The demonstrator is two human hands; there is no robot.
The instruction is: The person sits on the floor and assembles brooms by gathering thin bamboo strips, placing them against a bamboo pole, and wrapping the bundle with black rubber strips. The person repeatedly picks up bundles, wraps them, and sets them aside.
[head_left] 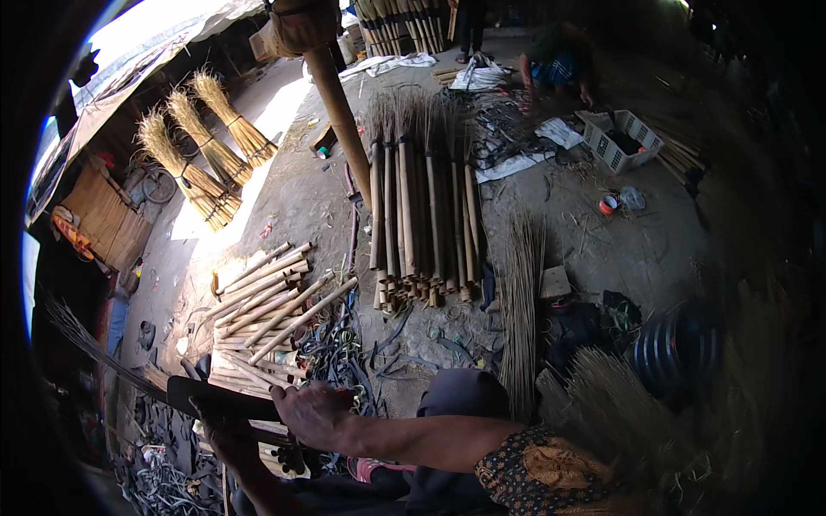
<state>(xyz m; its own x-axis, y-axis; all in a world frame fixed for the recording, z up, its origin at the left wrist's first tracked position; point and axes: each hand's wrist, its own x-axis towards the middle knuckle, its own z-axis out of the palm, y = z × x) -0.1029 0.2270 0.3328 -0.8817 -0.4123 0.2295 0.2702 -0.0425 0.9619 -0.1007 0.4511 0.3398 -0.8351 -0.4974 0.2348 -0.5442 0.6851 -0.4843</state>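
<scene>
At lower left, the right hand point(314, 413) closes over a dark flat blade point(219, 400); the left hand point(225, 434) beneath grips a bundle of sticks point(284, 454). Beyond lie cut bamboo poles point(267, 314). Upper right, a white crate point(621, 140) holds dark items.

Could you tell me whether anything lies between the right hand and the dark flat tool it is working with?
Nothing visible does. The right hand rests directly on the dark flat tool, and the left hand grips beneath it, above the loose bamboo sticks.
</scene>
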